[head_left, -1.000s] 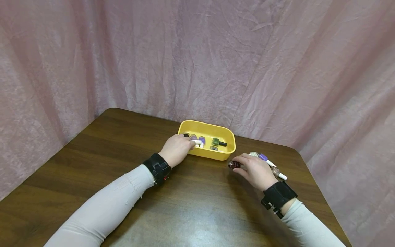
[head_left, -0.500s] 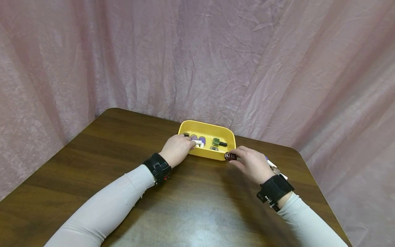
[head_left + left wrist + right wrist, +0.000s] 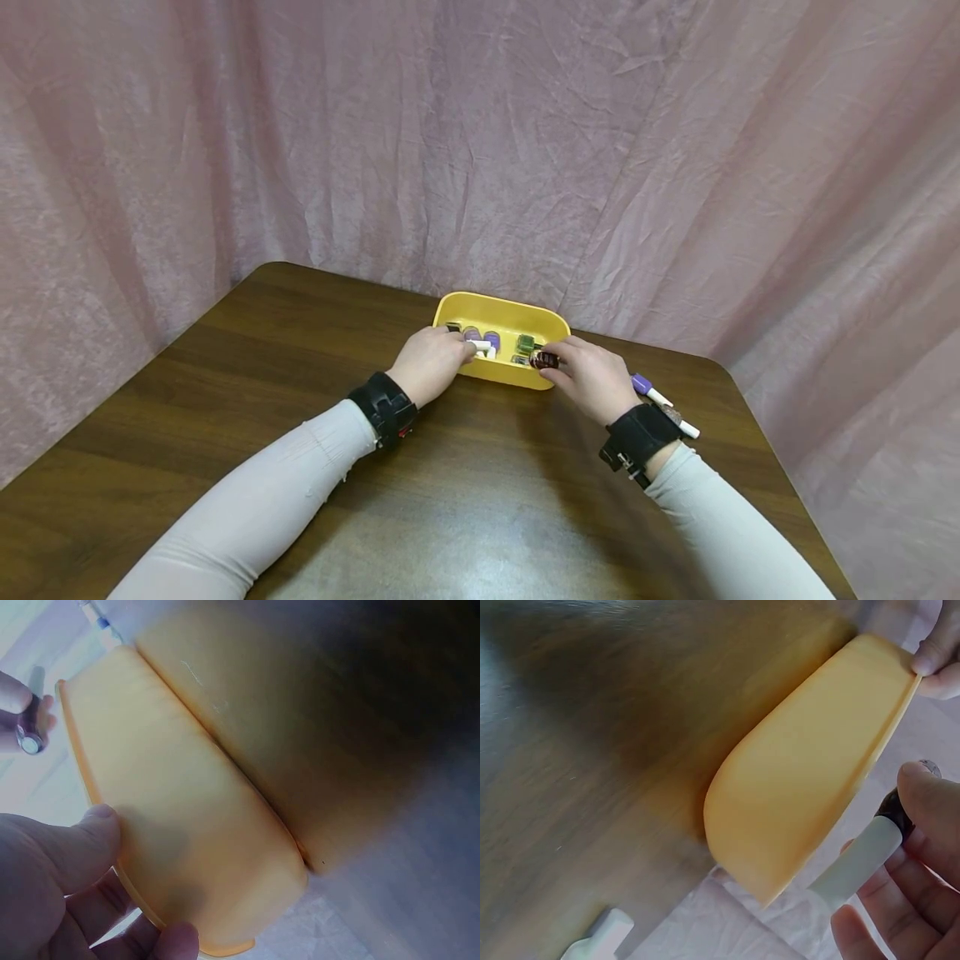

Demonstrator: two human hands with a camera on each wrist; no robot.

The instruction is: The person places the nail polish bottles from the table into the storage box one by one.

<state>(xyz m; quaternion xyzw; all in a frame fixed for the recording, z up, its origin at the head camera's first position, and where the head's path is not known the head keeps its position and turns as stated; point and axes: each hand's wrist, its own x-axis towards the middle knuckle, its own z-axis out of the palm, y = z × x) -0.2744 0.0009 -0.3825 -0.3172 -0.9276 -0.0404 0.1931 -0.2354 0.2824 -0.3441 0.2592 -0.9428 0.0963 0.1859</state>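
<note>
Right hand (image 3: 592, 385) clamped on dark red nail polish bottle (image 3: 543, 360), held over near right rim of yellow tub (image 3: 501, 307). Left hand (image 3: 429, 363) gripping left end of tub, thumb on outer wall, fingers curled over rim. Green, purple and white-capped bottles (image 3: 489, 342) lying inside. Purple bottle with white cap (image 3: 648, 389) on bench (image 3: 225, 375), right of tub.
</note>
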